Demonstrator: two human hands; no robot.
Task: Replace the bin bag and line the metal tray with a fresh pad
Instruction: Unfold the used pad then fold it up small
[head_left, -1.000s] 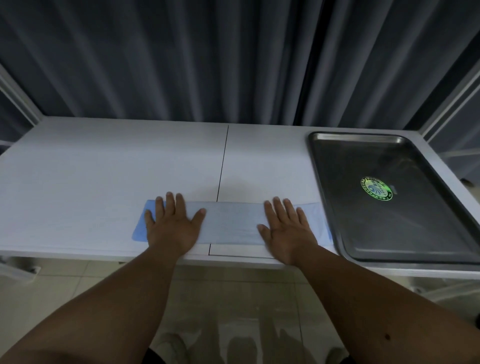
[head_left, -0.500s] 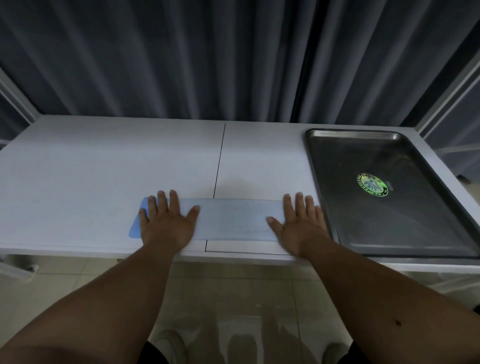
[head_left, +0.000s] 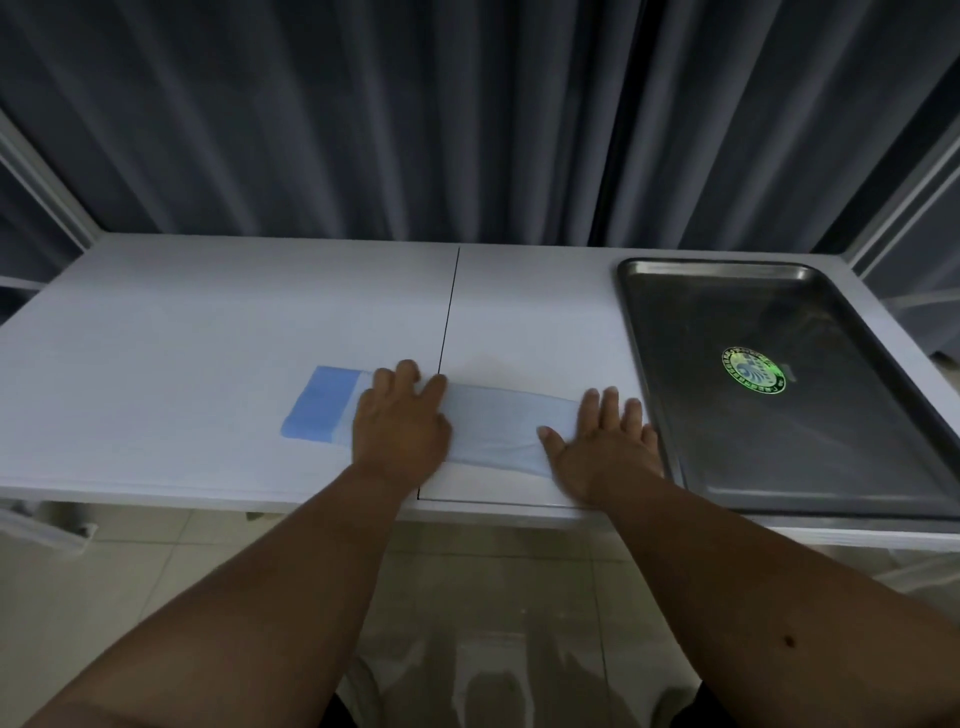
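A folded pale blue pad (head_left: 498, 423) lies as a long strip near the front edge of the white table (head_left: 208, 322). Its left end (head_left: 319, 402) shows a deeper blue. My left hand (head_left: 400, 421) rests on the pad left of its middle, fingers somewhat bent at the far edge. My right hand (head_left: 605, 449) presses flat on the pad's right end, fingers straight. The empty metal tray (head_left: 852, 467), with a round green sticker (head_left: 753, 370) on its floor, sits just right of my right hand.
Dark grey curtains (head_left: 467, 114) hang behind the table. A seam (head_left: 449, 312) splits the tabletop down the middle. White frame posts stand at the far left and right. Tiled floor (head_left: 493, 597) shows below the front edge.
My left hand slid right along the pad, uncovering its deeper blue left end. My right hand stays at the right end beside the tray.
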